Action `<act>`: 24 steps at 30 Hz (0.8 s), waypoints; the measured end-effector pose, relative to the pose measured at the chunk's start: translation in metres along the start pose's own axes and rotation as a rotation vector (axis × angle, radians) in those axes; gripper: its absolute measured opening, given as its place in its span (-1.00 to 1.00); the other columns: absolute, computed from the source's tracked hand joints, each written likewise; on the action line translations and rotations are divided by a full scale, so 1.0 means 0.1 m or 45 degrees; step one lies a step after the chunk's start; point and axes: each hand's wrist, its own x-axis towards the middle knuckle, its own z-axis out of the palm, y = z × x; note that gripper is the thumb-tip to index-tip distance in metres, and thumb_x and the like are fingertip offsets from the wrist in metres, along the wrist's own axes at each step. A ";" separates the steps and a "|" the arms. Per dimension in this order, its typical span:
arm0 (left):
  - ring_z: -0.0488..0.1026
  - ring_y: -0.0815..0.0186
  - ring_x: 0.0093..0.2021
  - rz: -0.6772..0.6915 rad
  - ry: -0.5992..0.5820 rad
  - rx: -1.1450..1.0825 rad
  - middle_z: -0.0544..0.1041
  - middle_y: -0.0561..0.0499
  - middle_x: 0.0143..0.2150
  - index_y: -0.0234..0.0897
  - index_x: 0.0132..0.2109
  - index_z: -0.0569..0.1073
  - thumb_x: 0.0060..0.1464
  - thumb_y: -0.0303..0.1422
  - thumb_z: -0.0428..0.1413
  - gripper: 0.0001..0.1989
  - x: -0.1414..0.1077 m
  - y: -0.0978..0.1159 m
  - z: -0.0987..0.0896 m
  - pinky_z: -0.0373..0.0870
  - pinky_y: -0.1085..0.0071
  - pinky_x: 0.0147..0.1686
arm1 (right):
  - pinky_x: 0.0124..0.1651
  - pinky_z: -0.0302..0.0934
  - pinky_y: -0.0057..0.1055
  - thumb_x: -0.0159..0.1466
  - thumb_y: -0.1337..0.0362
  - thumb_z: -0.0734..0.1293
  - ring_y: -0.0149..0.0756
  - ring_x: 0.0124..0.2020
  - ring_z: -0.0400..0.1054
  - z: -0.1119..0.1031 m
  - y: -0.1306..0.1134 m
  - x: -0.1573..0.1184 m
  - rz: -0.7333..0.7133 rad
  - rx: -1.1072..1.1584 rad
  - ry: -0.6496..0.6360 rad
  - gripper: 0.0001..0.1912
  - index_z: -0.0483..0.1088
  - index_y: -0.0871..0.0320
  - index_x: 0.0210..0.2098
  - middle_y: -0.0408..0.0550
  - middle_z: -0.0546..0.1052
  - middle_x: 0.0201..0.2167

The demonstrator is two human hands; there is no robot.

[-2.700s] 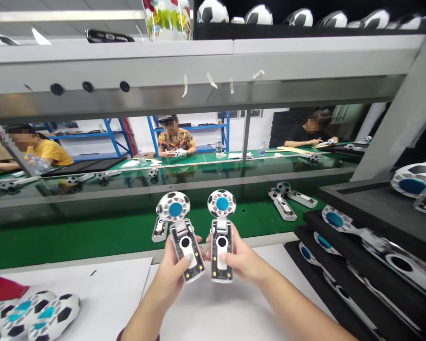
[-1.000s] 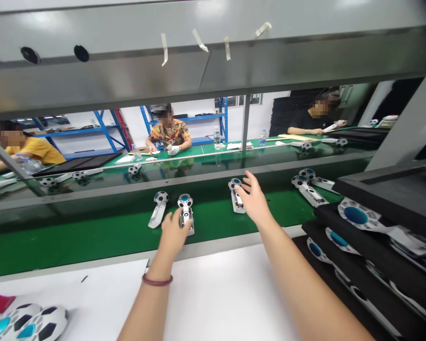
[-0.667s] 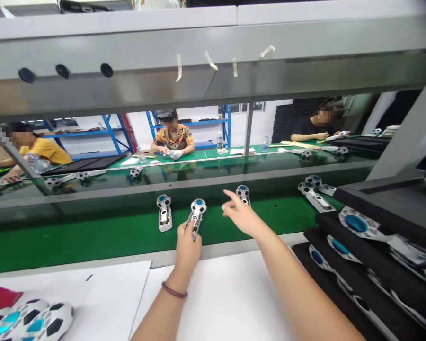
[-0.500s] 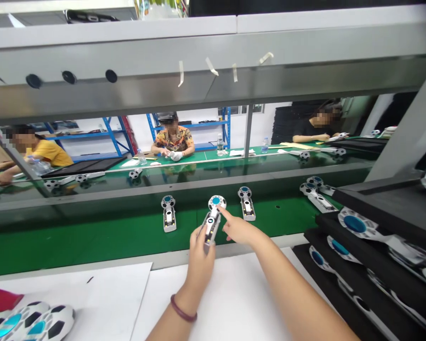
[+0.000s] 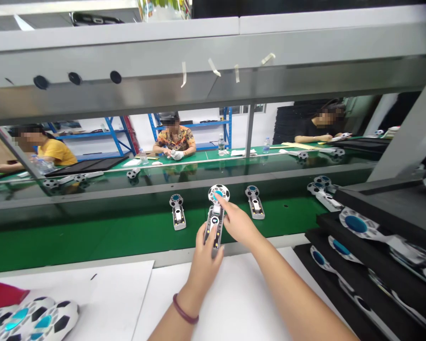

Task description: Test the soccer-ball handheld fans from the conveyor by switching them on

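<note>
My left hand grips the handle of a soccer-ball-headed handheld device just above the edge of the green conveyor belt. The device's handle shows a circuit board, and its round black-and-white head has a blue centre. My right hand reaches across it, with the index fingertip on that blue centre. Two similar devices lie upright on the belt, one to the left and one to the right of my hands. Another pair lies farther right.
Black foam trays holding soccer-ball parts are stacked at right. Loose ball-patterned heads and a red cloth rest on a white sheet at lower left. A grey shelf spans overhead; co-workers sit beyond it.
My left hand has lifted the device off the belt and brought it toward me. My right hand has moved from beside the head onto it, the fingertip now touching its blue centre.
</note>
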 end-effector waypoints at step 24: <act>0.16 0.09 0.15 -0.029 -0.018 0.039 0.13 -0.20 0.18 -0.24 0.19 0.10 -0.03 -0.53 -0.06 -0.41 0.03 -0.12 0.12 0.31 0.17 0.00 | -0.03 0.21 -0.35 0.10 0.54 0.09 -0.28 -0.07 0.27 0.41 0.37 -0.15 0.102 0.105 0.219 -0.27 -0.05 -0.06 0.22 -0.04 0.34 -0.07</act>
